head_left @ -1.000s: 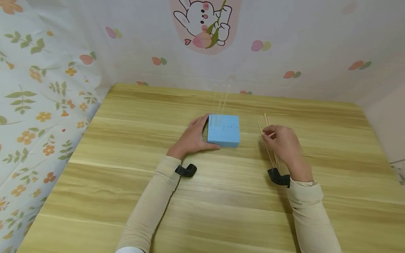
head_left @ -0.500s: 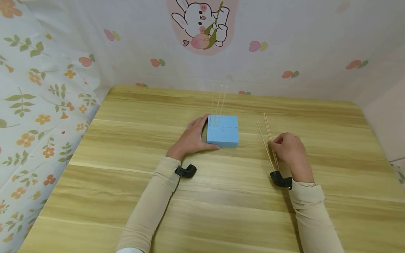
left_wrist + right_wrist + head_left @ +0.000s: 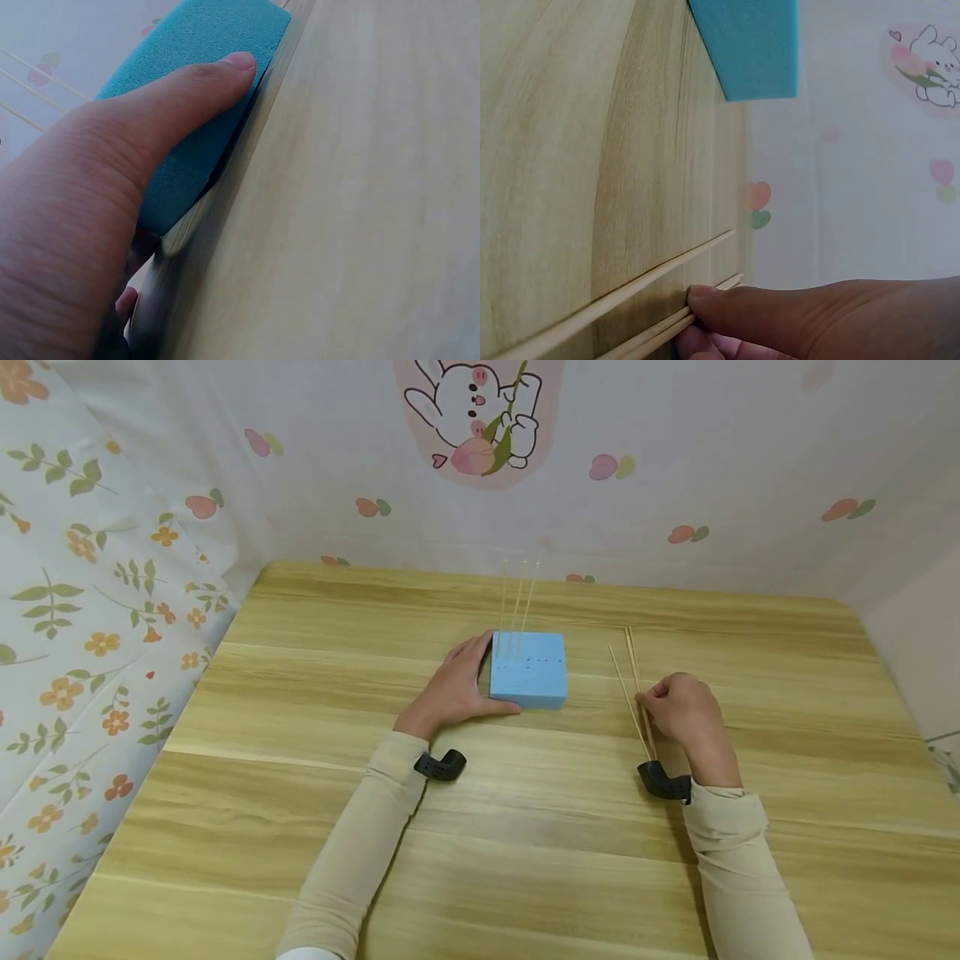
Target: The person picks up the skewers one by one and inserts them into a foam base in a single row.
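Observation:
My left hand holds a light-blue foam block flat on the table, thumb along its front side and fingers at its left. In the left wrist view the thumb presses the block's side. Several thin bamboo skewers stand upright in the block's back left part, beside small holes. To the right, my right hand pinches a close pair of skewers on the table. Another skewer lies apart, left of that pair. The curled fingers under the thumb are partly hidden in the right wrist view.
The wooden table ends at the back against a printed curtain, with floral cloth at the left. Black wrist mounts sit on both forearms, the right mount overlapping the skewers' near ends.
My right hand has drawn back towards me and gone down onto the skewers, whose near ends now lie closer together. The left hand and the block stay put.

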The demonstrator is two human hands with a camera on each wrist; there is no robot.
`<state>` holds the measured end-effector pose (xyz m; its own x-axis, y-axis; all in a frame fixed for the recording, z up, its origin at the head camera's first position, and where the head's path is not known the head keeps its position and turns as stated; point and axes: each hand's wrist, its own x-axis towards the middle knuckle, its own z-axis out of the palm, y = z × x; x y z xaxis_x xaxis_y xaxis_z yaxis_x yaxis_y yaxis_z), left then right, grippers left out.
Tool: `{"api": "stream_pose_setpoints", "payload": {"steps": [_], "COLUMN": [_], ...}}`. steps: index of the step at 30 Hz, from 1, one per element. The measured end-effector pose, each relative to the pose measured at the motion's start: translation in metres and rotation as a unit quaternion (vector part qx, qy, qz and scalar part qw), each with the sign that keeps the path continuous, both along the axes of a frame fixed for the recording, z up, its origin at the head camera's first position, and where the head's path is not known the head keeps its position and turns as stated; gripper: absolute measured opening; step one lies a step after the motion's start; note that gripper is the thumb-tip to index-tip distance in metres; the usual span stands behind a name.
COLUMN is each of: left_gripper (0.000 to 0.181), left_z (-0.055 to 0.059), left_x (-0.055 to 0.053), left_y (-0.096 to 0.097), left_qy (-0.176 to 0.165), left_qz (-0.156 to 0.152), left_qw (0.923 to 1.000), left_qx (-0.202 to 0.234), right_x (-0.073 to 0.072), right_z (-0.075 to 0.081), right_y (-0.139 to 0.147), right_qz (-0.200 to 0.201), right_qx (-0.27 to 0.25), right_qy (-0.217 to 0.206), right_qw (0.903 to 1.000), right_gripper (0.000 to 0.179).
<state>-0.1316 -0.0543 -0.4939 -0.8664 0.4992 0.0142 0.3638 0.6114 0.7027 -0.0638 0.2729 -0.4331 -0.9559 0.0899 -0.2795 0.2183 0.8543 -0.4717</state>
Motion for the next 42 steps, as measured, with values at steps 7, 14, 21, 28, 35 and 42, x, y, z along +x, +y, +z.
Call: {"api": "stream_pose_setpoints", "payload": {"steps": [7,14,21,28,35,42], "left_gripper": [0.130,0.129,0.129,0.129,0.130,0.129], "left_z": [0.000,0.000,0.003,0.003,0.000,-0.001], "left_x": [0.001,0.000,0.002,0.003,0.003,0.002], "left_y": [0.000,0.000,-0.001,-0.001,-0.002,-0.003], "left_qy": [-0.004,-0.002,-0.006,-0.006,-0.007,0.001], "left_qz": [-0.002,-0.001,-0.003,-0.002,-0.003,-0.005], "left_qw": [1.0000,1.0000,1.0000,1.0000,0.9999,1.0000], "left_qx": [0.000,-0.003,-0.003,-0.005,-0.010,-0.004], "right_x": [0.001,0.000,0.000,0.000,0.003,-0.012], "right_z": [0.000,0.000,0.000,0.002,0.019,0.039], "right_y": [0.001,0.004,0.005,0.005,-0.005,-0.038], "right_qz": [0.003,0.003,0.005,0.008,0.014,0.031], "right_qx": [-0.009,-0.017,-0.026,-0.026,-0.055,-0.122], "right_qy": [-0.004,-0.018,-0.022,-0.026,0.027,0.169], "right_qw": [0.9999,0.9997,0.9994,0.9993,0.9980,0.9776], "right_gripper": [0.030,0.031,0.033,0.034,0.036,0.035]}}
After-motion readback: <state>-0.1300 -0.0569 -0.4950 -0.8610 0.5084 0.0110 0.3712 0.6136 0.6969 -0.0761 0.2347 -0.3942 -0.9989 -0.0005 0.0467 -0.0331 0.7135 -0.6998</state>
